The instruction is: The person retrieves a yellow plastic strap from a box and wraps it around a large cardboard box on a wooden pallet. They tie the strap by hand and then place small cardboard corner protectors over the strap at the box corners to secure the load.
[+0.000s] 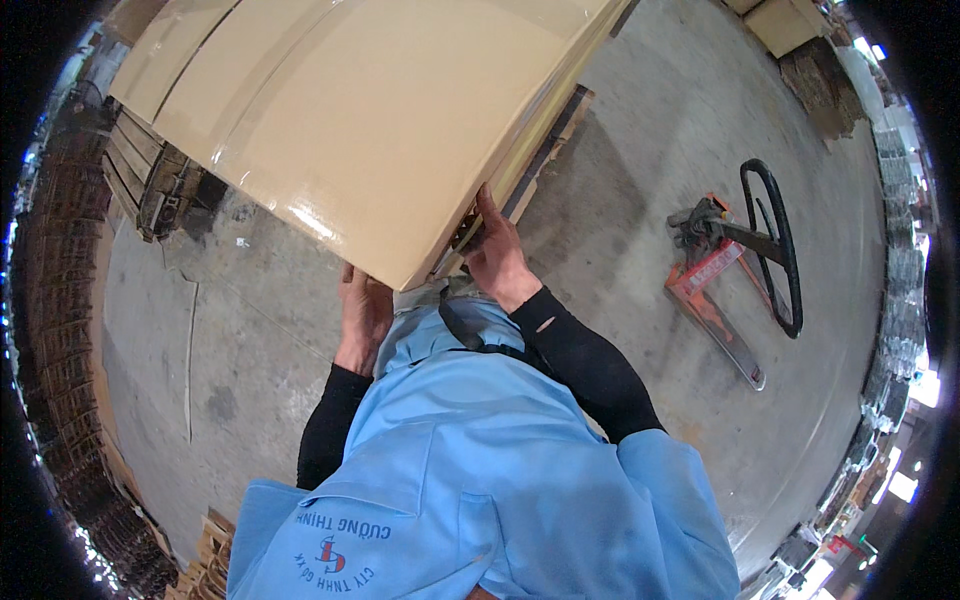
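A large tan cardboard box (350, 120) with glossy strips of clear tape on top fills the upper middle. Its near corner points toward my body. My left hand (365, 310) is closed at the near edge left of that corner, its fingertips partly hidden by the box. On the right side of the corner, my right hand (498, 258) grips the box's side, with one digit stretched up along the edge. A small dark gap with something brownish in it shows beside this hand; I cannot make out what it is.
A wooden pallet (560, 140) shows beneath the box's right side. To the right, an orange pallet jack (715, 265) with a black loop handle stands on the concrete floor (640, 330). Stacked brown goods (60, 330) line the left; more cartons (785, 25) stand at the upper right.
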